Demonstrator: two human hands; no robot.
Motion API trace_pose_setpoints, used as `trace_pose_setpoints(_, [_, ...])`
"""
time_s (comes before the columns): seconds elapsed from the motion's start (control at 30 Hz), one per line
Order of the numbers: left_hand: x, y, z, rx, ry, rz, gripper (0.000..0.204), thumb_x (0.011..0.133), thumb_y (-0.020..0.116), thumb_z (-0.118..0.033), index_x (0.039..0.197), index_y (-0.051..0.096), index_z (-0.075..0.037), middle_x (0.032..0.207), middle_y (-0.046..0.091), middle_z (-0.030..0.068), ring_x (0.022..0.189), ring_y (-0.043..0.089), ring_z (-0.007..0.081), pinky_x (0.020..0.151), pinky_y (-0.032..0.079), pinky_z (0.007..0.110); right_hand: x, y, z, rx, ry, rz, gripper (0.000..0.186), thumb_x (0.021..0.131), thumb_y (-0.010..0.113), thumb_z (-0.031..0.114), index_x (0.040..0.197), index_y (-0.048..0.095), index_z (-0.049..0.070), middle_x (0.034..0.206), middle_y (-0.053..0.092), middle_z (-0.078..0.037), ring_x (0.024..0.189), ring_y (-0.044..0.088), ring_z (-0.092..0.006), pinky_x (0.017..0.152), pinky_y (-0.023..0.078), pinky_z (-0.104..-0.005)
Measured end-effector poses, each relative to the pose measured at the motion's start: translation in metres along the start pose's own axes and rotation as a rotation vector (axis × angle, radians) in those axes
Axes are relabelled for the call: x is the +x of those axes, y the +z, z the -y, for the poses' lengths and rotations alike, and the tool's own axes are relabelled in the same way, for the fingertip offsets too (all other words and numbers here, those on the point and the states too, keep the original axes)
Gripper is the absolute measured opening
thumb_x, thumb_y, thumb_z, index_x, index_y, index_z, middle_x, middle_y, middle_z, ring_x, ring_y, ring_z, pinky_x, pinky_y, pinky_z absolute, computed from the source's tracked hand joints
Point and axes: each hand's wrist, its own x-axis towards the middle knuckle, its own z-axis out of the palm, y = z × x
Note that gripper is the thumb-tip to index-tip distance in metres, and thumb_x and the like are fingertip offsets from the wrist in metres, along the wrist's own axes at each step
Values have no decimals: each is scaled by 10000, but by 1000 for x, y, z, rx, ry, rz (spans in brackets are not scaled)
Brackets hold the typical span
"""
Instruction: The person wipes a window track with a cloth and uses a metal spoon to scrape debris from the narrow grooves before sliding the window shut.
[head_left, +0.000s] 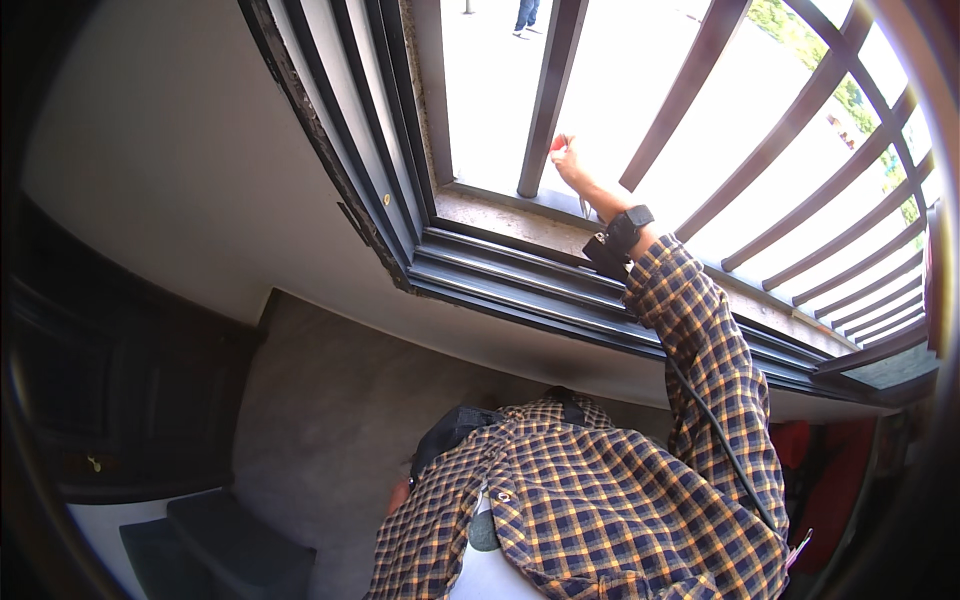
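Observation:
My right hand reaches out through the window beside a dark vertical bar. Its fingers are closed, and a small patch of red shows at them; I cannot make out what it belongs to. A thin grey metallic piece shows below the hand, near the sill, and whether it is held cannot be told. A dark watch and a black strapped device sit at that wrist, with a black cable along the sleeve. Of my left hand only a sliver of skin appears beside my body; its fingers are hidden.
Dark metal window tracks and a stone sill run beneath my right forearm. More bars stand to the right. A dark cabinet and a grey step-like piece are at the lower left. Outside, a person's legs show.

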Motion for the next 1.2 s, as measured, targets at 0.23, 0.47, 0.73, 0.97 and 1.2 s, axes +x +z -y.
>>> trace_pose_setpoints(0.23, [-1,-4,-5,25,-3,12,305,913,577,-199,1080,623,52,1020,674,148,922,621,196,838,466,338,-2,3,-11,18,33,194,285,954,514,227,1068,586,-24,931,654,-159,861,597,-228,803,475,-361])
trace_pose_setpoints(0.47, [-1,-9,-16,66,11,15,295,907,578,-185,1068,623,57,1001,679,152,905,627,197,830,470,338,10,31,-41,-198,-295,-84,321,957,492,214,1077,587,-69,830,651,-188,739,624,-252,741,515,-346])
trace_pose_setpoints(0.73, [23,-10,-16,138,44,25,284,900,579,-170,1054,623,64,980,685,157,886,633,199,819,475,338,-57,3,45,-22,-377,69,267,951,488,153,1120,548,-45,836,648,-222,777,653,-326,730,524,-409])
trace_pose_setpoints(0.97, [41,-46,-44,306,311,-77,274,894,580,-156,1042,624,70,962,690,161,869,639,201,811,479,338,-147,-8,85,331,-677,269,177,934,496,46,1102,520,-5,746,617,-134,697,636,-291,679,518,-373])
trace_pose_setpoints(1.2, [-155,-29,-241,99,664,36,269,863,556,-63,1098,622,49,950,683,63,861,613,139,811,481,291,-210,38,123,322,-1037,464,116,780,610,103,851,554,32,714,585,-126,710,632,-350,601,491,-446])
